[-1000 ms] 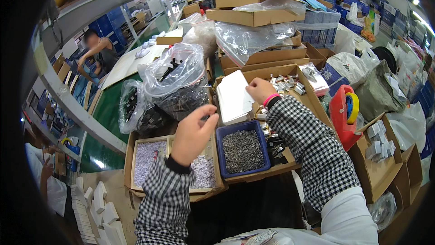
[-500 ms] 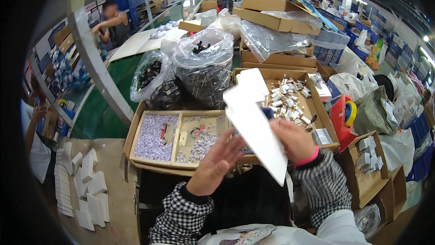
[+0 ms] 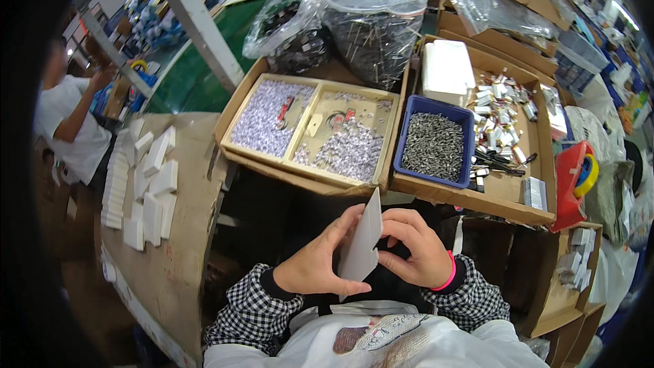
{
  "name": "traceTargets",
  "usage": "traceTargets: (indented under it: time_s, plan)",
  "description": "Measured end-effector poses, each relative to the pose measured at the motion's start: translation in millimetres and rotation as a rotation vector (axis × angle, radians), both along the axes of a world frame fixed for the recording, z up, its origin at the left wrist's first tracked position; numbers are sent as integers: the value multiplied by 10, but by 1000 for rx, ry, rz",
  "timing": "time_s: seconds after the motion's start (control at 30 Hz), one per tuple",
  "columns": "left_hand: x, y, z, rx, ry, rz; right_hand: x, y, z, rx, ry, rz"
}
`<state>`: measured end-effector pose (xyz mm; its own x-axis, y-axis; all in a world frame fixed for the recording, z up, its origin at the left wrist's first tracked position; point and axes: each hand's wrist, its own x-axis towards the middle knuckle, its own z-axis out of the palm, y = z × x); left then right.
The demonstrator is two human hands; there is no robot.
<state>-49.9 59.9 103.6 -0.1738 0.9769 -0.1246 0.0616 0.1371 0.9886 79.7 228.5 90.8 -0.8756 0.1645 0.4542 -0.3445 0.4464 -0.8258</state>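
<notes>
The white card (image 3: 361, 242), held edge-on between the left hand (image 3: 320, 262) and right hand (image 3: 412, 249), hides its own face and part of both hands' fingers. Above the grip, the grey bits in the blue bin (image 3: 434, 143) and the purple pieces in the tray (image 3: 310, 123) are too small to tell. Further up, the bags (image 3: 371, 24) blur their dark contents. Far left, a person (image 3: 65, 119) is cut off by the dark rim.

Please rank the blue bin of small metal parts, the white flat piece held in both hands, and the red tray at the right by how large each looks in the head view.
1. Blue bin, clearly largest.
2. and 3. White flat piece and red tray: these look alike. The piece is seen nearly edge-on and close to the camera, so no firm order.
</notes>
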Motion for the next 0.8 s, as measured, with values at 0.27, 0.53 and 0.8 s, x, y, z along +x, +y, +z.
traceTargets:
  time_s: [0.27,0.53,0.8]
  plan:
    - [183,-149,-243,-48,-340,44,-55,178,-87,126,-95,259]
    - [-183,-189,-800,-48,-674,100,-88,107,-294,228,-210,126]
    - [-299,16,-1180,-217,-1034,-419,59,-287,-345,57,-329,-206]
